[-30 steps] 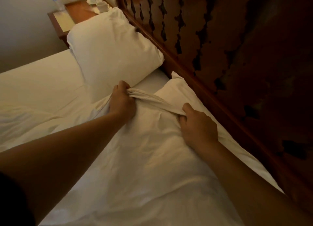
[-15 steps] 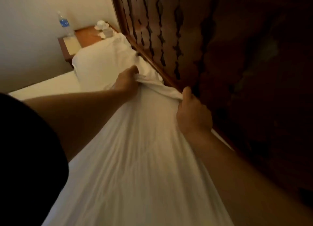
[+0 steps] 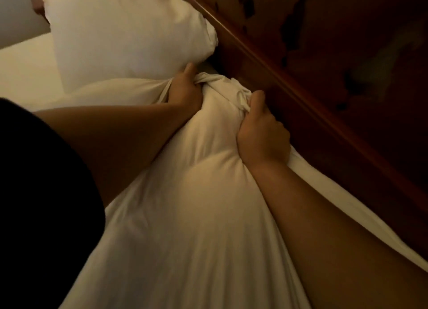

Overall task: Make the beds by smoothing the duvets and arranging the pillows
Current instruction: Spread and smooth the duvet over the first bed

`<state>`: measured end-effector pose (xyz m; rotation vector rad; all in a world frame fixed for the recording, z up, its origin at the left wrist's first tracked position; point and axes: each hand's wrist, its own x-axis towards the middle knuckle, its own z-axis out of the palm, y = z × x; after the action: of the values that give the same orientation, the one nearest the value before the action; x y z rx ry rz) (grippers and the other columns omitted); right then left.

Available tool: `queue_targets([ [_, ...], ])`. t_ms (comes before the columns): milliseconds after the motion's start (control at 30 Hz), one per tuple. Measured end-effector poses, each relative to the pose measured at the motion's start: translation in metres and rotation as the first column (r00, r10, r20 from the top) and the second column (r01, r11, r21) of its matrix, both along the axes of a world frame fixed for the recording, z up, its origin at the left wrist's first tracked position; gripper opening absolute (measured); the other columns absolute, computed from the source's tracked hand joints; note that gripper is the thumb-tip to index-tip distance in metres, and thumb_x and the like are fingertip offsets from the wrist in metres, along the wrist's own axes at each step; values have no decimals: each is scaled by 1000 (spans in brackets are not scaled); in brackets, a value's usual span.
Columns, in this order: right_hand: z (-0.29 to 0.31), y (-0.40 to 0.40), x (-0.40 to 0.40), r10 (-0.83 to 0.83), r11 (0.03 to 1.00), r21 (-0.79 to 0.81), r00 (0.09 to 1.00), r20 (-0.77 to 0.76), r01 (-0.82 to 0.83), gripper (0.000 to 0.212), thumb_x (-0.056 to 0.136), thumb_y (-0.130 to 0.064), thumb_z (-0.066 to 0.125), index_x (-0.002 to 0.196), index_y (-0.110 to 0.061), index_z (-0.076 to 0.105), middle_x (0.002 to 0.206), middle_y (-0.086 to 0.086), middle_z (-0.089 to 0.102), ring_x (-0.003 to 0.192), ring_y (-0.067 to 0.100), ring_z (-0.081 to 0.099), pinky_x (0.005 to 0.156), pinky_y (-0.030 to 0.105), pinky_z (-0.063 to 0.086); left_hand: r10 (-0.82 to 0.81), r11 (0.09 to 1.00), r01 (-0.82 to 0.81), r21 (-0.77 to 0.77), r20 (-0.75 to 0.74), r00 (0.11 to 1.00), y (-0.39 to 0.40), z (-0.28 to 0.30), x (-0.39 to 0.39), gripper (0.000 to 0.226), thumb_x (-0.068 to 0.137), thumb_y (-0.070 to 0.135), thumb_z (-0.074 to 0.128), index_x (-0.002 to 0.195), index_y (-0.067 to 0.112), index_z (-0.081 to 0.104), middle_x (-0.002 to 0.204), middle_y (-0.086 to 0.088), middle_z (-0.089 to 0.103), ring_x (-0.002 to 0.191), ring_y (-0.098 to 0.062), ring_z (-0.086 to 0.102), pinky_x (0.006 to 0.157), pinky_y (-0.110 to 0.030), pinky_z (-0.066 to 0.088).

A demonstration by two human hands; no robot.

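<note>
Both hands closer together than half a second ago, bunched fabric now knotted between them; view dropped toward bed. Left hand (image 3: 184, 91) fisted on gathered open end of near pillow (image 3: 196, 193); right hand (image 3: 260, 132) clenches same bunch just beside it, likely tightening case over filling. Pillow lies under both forearms. Far pillow (image 3: 125, 35) just beyond left hand. Headboard (image 3: 324, 88) hard against right hand: no room there. Open mattress (image 3: 25, 70) left of left hand.
</note>
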<state>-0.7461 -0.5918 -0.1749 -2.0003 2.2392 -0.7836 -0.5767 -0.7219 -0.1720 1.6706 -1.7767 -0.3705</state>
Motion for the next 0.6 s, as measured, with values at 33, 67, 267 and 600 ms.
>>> queue_targets([
  [33, 5, -2, 1, 26, 999, -27, 999, 36, -26, 35, 108, -19, 33, 142, -18, 34, 127, 11, 62, 89, 35, 67, 64, 39, 41, -20, 999, 20, -25, -4, 1000, -2, 12, -1, 10, 89, 8, 49, 97, 7, 55, 104, -15, 61, 98, -23, 57, 75, -29, 32],
  [67, 12, -3, 0, 74, 994, -81, 994, 85, -67, 30, 106, -17, 36, 136, -19, 37, 123, 10, 61, 84, 34, 66, 61, 39, 44, -39, 998, 39, -52, 1, 999, -6, 25, -3, 7, 88, 9, 48, 93, 11, 51, 101, -10, 58, 96, -19, 54, 76, -27, 29],
  [267, 22, -15, -3, 270, 919, -315, 961, 67, -237, 41, 100, -26, 32, 122, -15, 65, 118, 13, 52, 79, 17, 47, 54, 30, 46, -134, 986, 132, -102, -13, 991, -33, 54, -30, 34, 97, 11, 46, 129, 8, 56, 132, -10, 59, 120, -19, 55, 95, -24, 36],
  [600, -19, -36, 5, 164, 977, -123, 983, -80, -173, 36, 103, -10, 51, 138, -12, 60, 140, 11, 55, 91, 28, 64, 60, 32, 36, -155, 986, 142, 85, 170, 973, -62, -28, -31, 24, 96, 9, 46, 116, -2, 56, 127, -28, 58, 113, -42, 58, 88, -43, 39],
])
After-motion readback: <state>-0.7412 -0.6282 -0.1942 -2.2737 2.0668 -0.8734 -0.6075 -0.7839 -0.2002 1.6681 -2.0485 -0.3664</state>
